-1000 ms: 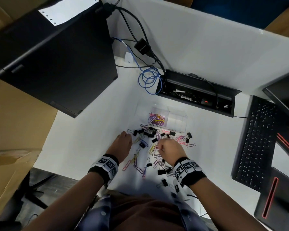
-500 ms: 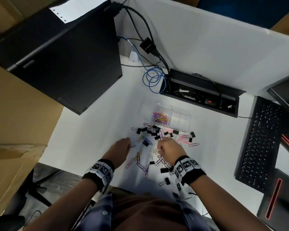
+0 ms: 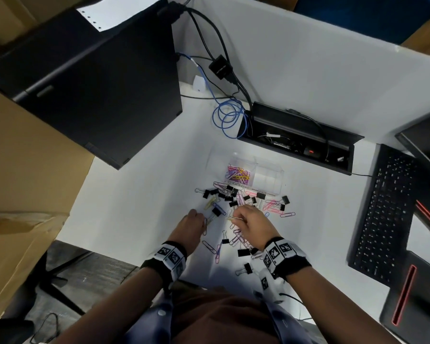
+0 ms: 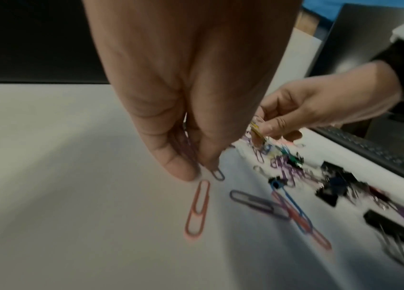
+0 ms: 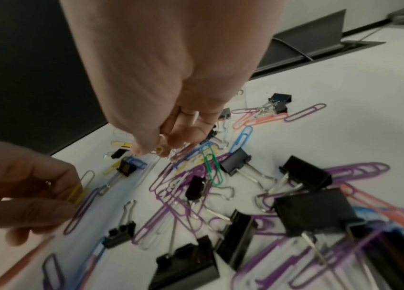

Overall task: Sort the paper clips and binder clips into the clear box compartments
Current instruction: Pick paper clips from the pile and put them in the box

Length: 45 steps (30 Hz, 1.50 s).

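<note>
Down on the white desk (image 3: 124, 194), the left hand (image 3: 190, 225) pinches a few paper clips (image 4: 217, 173) between curled fingertips; the right hand (image 3: 252, 223) likewise pinches a small bunch of clips (image 4: 257, 130). Loose paper clips and black binder clips (image 3: 243, 252) lie scattered around both hands. Just beyond stands the clear box (image 3: 271, 173), coloured clips in its left compartment; the lettering along its near edge is too blurred to read.

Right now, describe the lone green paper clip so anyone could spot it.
Start at the clear box on the white desk; the clip pile lies just in front. Beneath the right hand, the green paper clip tops purple ones, beside a black binder clip; nothing else is green.
</note>
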Each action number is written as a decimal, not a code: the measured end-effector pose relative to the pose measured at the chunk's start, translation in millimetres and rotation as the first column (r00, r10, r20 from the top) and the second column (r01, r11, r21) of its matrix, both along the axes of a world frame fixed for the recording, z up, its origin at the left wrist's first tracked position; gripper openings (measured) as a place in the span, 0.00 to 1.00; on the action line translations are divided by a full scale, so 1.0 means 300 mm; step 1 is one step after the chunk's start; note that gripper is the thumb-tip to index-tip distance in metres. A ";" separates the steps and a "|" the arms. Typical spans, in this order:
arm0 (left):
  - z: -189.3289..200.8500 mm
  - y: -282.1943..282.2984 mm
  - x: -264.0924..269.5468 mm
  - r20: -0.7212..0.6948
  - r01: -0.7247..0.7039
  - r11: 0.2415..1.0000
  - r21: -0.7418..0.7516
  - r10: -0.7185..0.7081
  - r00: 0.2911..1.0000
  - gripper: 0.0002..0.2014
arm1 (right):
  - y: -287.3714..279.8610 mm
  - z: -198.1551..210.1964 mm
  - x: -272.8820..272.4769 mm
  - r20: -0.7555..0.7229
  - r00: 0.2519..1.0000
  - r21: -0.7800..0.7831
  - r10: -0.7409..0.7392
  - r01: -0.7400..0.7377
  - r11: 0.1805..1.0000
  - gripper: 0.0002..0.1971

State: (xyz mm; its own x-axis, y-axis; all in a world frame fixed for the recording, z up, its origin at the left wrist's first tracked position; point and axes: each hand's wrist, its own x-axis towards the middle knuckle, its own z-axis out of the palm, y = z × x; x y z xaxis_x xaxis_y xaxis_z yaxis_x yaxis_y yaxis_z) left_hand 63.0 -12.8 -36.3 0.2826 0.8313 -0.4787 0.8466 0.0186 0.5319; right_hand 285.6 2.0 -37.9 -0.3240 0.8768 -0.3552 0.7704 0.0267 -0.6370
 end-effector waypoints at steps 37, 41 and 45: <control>-0.005 0.179 0.022 -0.145 0.352 0.870 0.346 -0.321 0.936 0.21 | 0.043 0.033 0.073 0.047 0.998 -0.031 -0.033 0.034 0.999 0.14; -0.031 0.256 0.088 -0.138 0.332 0.920 0.211 -0.308 0.941 0.30 | 0.086 0.025 0.029 0.133 0.990 0.015 0.044 -0.046 0.999 0.21; -0.052 0.244 0.059 -0.166 0.333 0.901 0.278 -0.297 0.940 0.24 | 0.093 0.020 0.022 0.187 0.978 0.036 0.090 -0.099 0.994 0.14</control>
